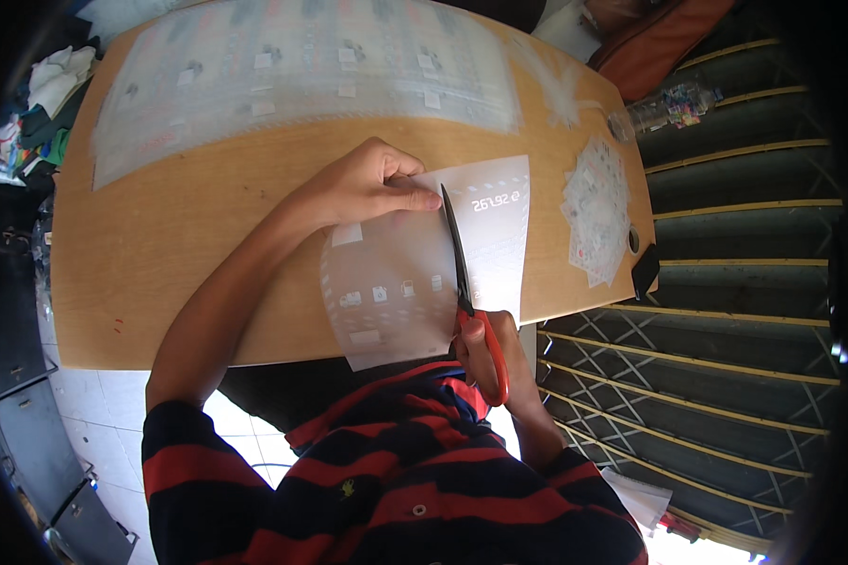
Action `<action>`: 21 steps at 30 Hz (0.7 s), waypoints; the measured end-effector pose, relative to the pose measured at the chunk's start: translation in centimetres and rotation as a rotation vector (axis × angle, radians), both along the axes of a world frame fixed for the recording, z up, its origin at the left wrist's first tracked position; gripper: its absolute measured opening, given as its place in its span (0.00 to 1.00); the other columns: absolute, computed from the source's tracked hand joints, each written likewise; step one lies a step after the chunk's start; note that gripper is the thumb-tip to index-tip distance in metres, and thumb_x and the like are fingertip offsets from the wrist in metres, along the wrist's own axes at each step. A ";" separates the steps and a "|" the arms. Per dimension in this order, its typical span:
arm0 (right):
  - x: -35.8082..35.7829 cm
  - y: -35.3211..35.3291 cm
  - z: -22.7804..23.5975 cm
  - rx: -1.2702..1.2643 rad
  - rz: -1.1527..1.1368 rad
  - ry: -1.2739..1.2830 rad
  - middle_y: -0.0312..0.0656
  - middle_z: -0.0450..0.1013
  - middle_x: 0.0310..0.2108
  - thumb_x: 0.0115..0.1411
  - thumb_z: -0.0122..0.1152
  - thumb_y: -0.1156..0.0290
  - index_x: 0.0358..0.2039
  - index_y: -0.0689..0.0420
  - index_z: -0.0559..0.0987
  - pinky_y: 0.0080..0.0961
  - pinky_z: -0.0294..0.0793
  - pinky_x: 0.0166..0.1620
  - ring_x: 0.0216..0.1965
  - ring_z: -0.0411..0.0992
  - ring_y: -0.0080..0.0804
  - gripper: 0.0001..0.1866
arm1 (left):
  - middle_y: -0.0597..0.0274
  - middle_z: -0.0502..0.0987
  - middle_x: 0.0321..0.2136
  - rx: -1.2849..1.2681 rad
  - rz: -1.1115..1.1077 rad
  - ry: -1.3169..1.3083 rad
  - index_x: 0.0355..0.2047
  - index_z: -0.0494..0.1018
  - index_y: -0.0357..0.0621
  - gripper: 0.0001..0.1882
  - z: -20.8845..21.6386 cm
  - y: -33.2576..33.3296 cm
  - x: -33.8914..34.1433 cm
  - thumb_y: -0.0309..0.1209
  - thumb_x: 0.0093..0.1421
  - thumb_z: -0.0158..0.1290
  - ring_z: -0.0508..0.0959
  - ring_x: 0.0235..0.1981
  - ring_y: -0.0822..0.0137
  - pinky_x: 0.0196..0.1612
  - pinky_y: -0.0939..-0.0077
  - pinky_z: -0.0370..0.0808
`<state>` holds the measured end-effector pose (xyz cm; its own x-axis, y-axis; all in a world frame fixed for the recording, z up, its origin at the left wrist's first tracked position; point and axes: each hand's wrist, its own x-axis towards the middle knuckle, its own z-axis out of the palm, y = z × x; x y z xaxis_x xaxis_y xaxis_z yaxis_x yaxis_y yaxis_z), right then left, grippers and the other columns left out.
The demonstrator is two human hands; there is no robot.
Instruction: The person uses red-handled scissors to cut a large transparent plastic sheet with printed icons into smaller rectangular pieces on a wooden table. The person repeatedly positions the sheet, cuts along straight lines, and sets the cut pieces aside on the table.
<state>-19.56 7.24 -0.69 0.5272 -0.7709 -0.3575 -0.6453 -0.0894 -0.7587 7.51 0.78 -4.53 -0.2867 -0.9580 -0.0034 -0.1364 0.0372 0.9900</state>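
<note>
A translucent printed plastic sheet [396, 254] hangs partly over the table's near edge, with small white icons and marks on it. My left hand [383, 184] pinches its far edge between thumb and fingers. In my right hand [488, 350] are scissors with red handles [501, 372] and dark blades [457, 245]. The blades lie along the sheet, pointing away from me, their tip close to my left thumb. Part of my right hand is hidden behind the handles.
A large printed translucent sheet [301, 71] covers the far part of the wooden table [188, 245]. Cut pieces [596, 212] are stacked at the right, beside a tape roll [633, 241] and a dark flat object [645, 271]. Clear strips [556, 85] and a plastic bottle [669, 105] lie farther back.
</note>
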 end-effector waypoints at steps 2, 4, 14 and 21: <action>0.4 0.0 0.2 0.011 -0.022 0.008 0.47 0.62 0.10 0.62 0.36 0.28 0.19 0.68 0.69 0.41 0.67 0.24 0.15 0.67 0.41 0.47 | 0.65 0.76 0.18 0.015 0.006 -0.004 0.32 0.81 0.38 0.17 0.1 -0.1 0.1 0.43 0.58 0.64 0.71 0.20 0.77 0.26 0.78 0.64; 0.3 -0.1 -0.4 -0.022 -0.037 -0.004 0.46 0.61 0.10 0.62 0.36 0.28 0.19 0.68 0.70 0.39 0.66 0.23 0.14 0.67 0.37 0.47 | 0.65 0.76 0.18 0.030 0.000 -0.013 0.32 0.81 0.38 0.17 0.3 -0.2 0.3 0.43 0.58 0.64 0.71 0.20 0.77 0.26 0.78 0.64; 1.7 -2.8 -0.3 0.044 -0.029 -0.048 0.37 0.60 0.08 0.62 0.40 0.28 0.19 0.67 0.73 0.25 0.66 0.16 0.10 0.66 0.28 0.47 | 0.67 0.78 0.22 0.027 -0.016 0.042 0.36 0.81 0.34 0.17 -0.4 -0.6 1.1 0.38 0.58 0.64 0.72 0.23 0.79 0.28 0.80 0.65; 3.2 -5.6 -0.4 0.096 0.021 -0.049 0.36 0.60 0.07 0.62 0.43 0.30 0.18 0.66 0.75 0.24 0.66 0.14 0.08 0.66 0.28 0.44 | 0.66 0.78 0.21 0.065 -0.021 0.019 0.33 0.81 0.35 0.15 -1.1 -1.6 2.8 0.38 0.58 0.63 0.72 0.22 0.79 0.27 0.80 0.66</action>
